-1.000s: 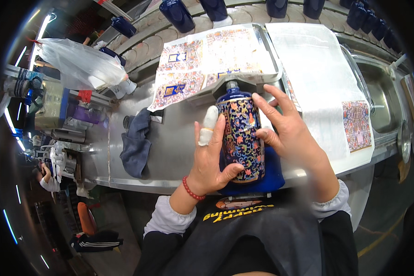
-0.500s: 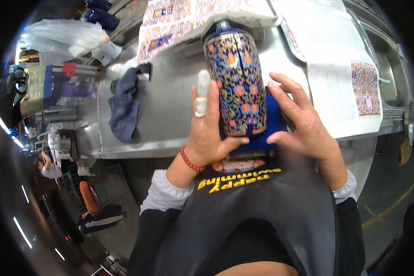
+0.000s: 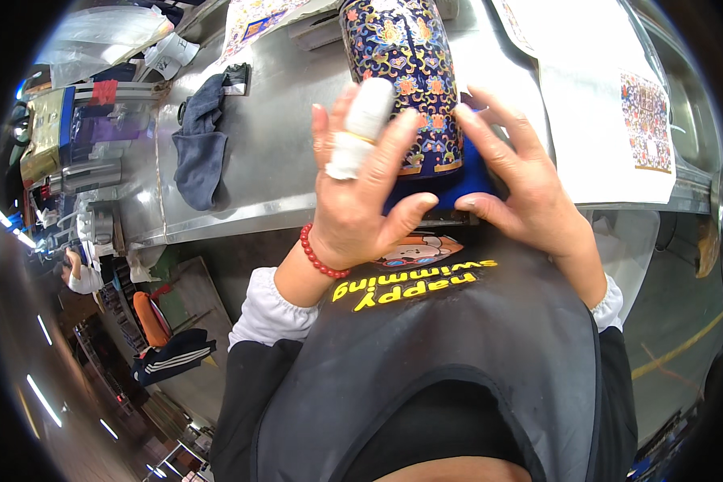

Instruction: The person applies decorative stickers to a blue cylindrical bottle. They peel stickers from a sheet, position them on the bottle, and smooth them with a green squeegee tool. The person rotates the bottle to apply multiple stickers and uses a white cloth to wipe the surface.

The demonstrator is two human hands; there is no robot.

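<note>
A dark blue cylindrical vessel [image 3: 406, 56] with a dense floral pattern in gold, orange and green lies before me, its flat end toward me and its far end cut off by the picture's edge. My left hand [image 3: 353, 201] is at its left side, fingers stretched, the index overlapping the patterned surface. One finger of that hand wears a thick white wrap [image 3: 365, 120]. On the right side my right hand [image 3: 530, 181] holds its fingers apart, index tip near the vessel's edge. Whether either hand touches it I cannot tell. Bright blue material [image 3: 448, 189] shows beneath the near end.
The metal worktable [image 3: 273, 153] carries a crumpled grey-blue cloth [image 3: 199, 153] at the left. White sheets [image 3: 582, 145] with a printed floral piece [image 3: 645, 120] lie at the right. A clear plastic bag [image 3: 104, 36] is at the far left. My dark apron [image 3: 450, 353] meets the table's front edge.
The view has shifted, so the table and vessel sit higher in the picture. My left index has come over the vessel's front, and both thumbs have moved away from its near end.
</note>
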